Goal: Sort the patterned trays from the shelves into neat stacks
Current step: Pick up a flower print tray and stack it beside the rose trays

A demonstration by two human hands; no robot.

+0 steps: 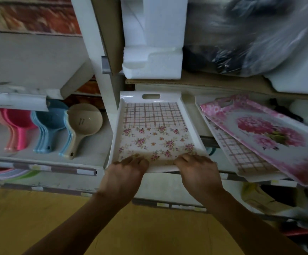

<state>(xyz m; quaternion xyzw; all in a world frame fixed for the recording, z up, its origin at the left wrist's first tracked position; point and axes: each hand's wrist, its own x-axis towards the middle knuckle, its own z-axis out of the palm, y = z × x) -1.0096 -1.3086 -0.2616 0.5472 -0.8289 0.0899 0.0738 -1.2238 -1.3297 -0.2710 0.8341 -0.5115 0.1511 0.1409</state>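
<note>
On shelf edge, L hand [129, 167] & R hand [195, 165] gripping plaid-floral tray [155, 126].

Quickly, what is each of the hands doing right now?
Left hand: grips the near edge of the checked floral tray.
Right hand: grips the same near edge.

Both bare forearms reach forward, converging. The left hand [129, 167] and right hand [198, 167] lie palm-down side by side, fingers curled forward over an edge.

tray [154, 126] left of seemingly stacked trays [271, 137].
</note>
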